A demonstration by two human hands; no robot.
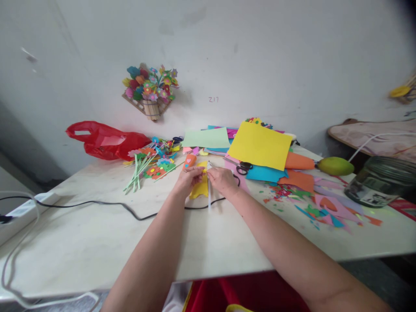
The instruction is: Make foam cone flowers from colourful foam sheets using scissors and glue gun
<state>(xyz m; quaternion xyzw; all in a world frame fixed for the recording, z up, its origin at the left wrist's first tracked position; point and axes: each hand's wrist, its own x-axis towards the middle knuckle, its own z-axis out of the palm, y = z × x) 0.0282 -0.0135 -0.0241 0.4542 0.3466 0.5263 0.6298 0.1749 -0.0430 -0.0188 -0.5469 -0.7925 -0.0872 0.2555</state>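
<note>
My left hand [191, 178] is closed in a pinch at a small yellow piece near the middle of the table. Under its fingers lies a yellow foam sheet [199, 189] with a wavy lower edge. My right hand [223, 179] is closed close beside it, around a slim white stick [209, 200] that points down toward me. A pale tip shows above the fingers; the grip hides the rest. Just beyond my left hand is an orange piece [189, 161] with a heart on it. Black-handled scissors [243, 167] lie past my right hand.
A black cord [130, 209] runs from the power strip [29, 212] beneath my forearms. Left are a red bag [104, 141], pale green strips [138, 173] and foam flowers [159, 170]. Right are a yellow sheet [260, 145], foam scraps [328, 210] and a glass jar [378, 182].
</note>
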